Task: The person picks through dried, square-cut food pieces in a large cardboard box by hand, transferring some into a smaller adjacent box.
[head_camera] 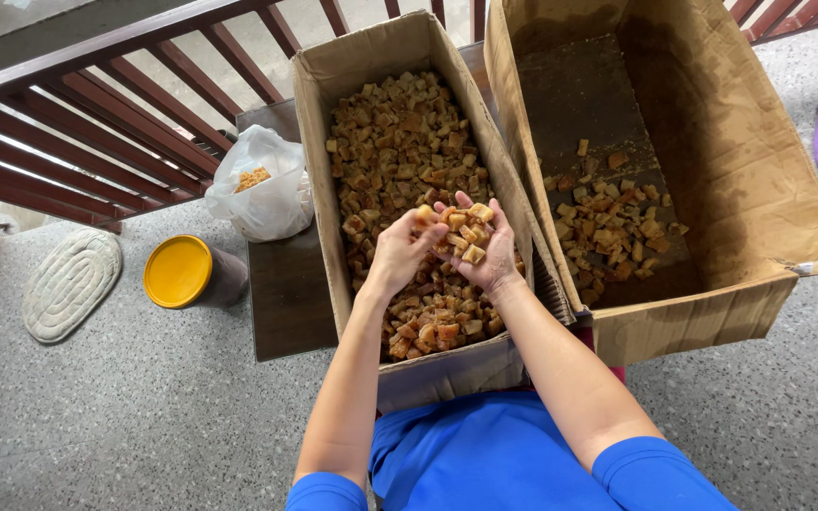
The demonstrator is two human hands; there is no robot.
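Note:
Over a long cardboard box (314, 114) filled with small brown fried cubes (400, 142), my left hand (400, 254) and my right hand (485, 251) are cupped together. A heap of the cubes (466, 232) rests in my right palm, with my left fingers touching its edge. To the right stands a bigger open cardboard box (750, 180) with a small pile of the same brown cubes (613, 227) on its stained bottom.
A dark low table (286, 293) carries the narrow box. A white plastic bag (262, 185) with a few cubes sits at its left edge. A yellow-lidded tub (182, 272) and an oval mat (70, 282) lie on the speckled floor. A dark railing (97, 104) runs behind.

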